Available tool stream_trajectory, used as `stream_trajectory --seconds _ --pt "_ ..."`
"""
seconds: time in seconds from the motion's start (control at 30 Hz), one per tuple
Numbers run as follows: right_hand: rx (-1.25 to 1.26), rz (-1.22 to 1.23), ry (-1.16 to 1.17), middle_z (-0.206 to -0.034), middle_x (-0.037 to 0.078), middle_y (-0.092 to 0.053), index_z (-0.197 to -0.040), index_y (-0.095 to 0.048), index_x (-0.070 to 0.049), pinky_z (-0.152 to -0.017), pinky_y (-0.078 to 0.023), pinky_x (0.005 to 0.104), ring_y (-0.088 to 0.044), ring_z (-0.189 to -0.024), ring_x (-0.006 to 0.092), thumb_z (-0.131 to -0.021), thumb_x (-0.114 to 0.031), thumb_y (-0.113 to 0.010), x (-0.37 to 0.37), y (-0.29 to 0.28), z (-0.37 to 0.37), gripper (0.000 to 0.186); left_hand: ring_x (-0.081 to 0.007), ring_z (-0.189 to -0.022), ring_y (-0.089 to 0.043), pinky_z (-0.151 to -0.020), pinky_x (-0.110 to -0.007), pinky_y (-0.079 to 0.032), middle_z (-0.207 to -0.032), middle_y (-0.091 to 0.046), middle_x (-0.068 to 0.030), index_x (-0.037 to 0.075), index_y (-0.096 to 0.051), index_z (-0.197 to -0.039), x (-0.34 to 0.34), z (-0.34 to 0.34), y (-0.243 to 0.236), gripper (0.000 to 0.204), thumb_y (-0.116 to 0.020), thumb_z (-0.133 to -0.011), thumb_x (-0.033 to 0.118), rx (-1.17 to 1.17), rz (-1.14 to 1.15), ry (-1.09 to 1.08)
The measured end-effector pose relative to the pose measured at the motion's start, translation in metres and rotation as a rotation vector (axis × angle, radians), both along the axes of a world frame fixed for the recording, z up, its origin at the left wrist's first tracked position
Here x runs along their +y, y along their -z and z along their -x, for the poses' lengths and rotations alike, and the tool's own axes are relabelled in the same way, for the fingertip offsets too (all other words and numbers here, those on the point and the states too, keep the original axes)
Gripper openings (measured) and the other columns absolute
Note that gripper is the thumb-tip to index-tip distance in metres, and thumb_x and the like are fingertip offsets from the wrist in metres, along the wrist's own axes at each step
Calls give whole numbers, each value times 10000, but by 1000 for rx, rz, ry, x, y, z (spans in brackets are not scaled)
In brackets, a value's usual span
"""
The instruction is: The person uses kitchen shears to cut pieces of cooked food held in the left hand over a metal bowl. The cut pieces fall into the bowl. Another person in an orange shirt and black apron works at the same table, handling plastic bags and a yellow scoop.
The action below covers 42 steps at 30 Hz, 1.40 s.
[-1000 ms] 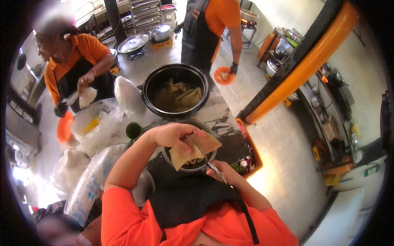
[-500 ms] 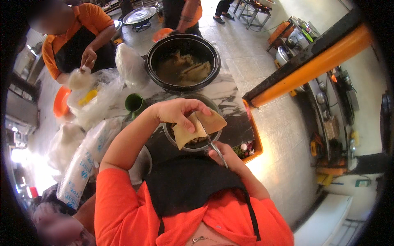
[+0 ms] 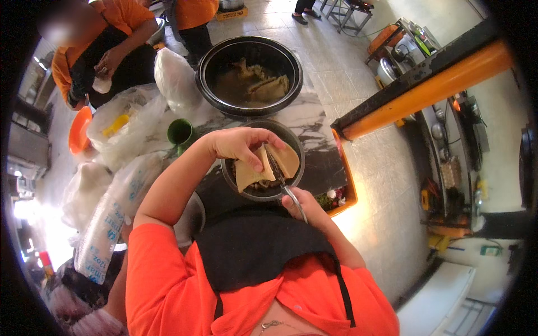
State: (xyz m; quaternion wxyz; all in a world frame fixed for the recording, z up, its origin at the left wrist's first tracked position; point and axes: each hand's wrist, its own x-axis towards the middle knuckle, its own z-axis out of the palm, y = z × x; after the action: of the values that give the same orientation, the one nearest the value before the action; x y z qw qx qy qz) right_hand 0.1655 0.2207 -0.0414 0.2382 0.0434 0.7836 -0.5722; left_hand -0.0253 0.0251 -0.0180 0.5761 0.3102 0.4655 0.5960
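My left hand [image 3: 244, 147] is closed on a flat, pale tan sheet of food [image 3: 250, 175], its kind unclear, with the thumb on top and the fingers along the far edge. In my right hand [image 3: 307, 205] is a pair of metal scissors [image 3: 295, 200]. Their blades are parted around the sheet, with a slit between its left and right portions. Both hands work above a round metal bowl [image 3: 300, 178]. Cut pieces [image 3: 259, 185] show in the bowl under the sheet. The fingers in the scissors' handles are partly hidden.
Beyond the bowl stands a large black pot [image 3: 202, 92] with liquid and pale pieces. A green cup [image 3: 180, 132], plastic bags [image 3: 174, 75] and a sleeve of stacked cups [image 3: 106, 224] lie leftward. An orange crate [image 3: 352, 190] adjoins the marble table [image 3: 316, 115]. Co-workers in orange [image 3: 131, 19] stand across.
The scissors' blades have opened wider and sit further into the sheet, whose right portion has turned downward. Across the table, one co-worker has moved left, and the orange bowl beside the pot is out of sight.
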Motion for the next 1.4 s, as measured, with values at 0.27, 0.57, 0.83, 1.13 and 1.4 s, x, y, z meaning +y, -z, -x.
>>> stream_trajectory --seconds 0.27,0.57,0.83,1.13,1.4 --pt "50 -65 12 -789 86 -590 -907 -579 12 -702 -442 310 -527 -764 160 -830 -576 -531 -4 1 2 595 -170 -1021 -552 -893 -310 -443 -1146 -565 -102 10 -436 -1241 0 3 9 715 -785 -618 33 -31 -25 8" --pt "-44 60 21 -756 82 -556 -880 -557 7 -680 -442 314 -503 -727 171 -864 -546 -495 1 14 0 557 -175 -1019 -558 -897 -309 -439 -1164 -559 -108 -8 -390 -1285 2 6 21 789 -786 -604 32 -21 39 48" --pt "43 27 40 -705 62 -528 -846 -544 -1 -642 -431 305 -494 -689 164 -853 -538 -523 -4 15 4 537 -188 -1018 -561 -889 -313 -446 -1147 -570 -123 4 -329 -1330 3 6 17 843 -778 -616 24 -81 -1 35" --pt "-94 269 217 -625 -29 -447 -819 -492 -91 -445 -328 208 -409 -511 54 -828 -560 -544 -2 -13 9 472 -143 -876 -598 -781 -265 -461 -970 -644 -91 62 -495 -1197 11 8 39 548 -680 -684 12 454 306 -251" --pt "-20 247 258 -614 -22 -453 -805 -496 -79 -444 -346 213 -418 -500 65 -830 -557 -542 9 -18 4 481 -296 -1021 -541 -880 -383 -438 -1018 -615 -85 85 -651 -902 10 -14 53 219 -694 -692 132 1247 144 -362"
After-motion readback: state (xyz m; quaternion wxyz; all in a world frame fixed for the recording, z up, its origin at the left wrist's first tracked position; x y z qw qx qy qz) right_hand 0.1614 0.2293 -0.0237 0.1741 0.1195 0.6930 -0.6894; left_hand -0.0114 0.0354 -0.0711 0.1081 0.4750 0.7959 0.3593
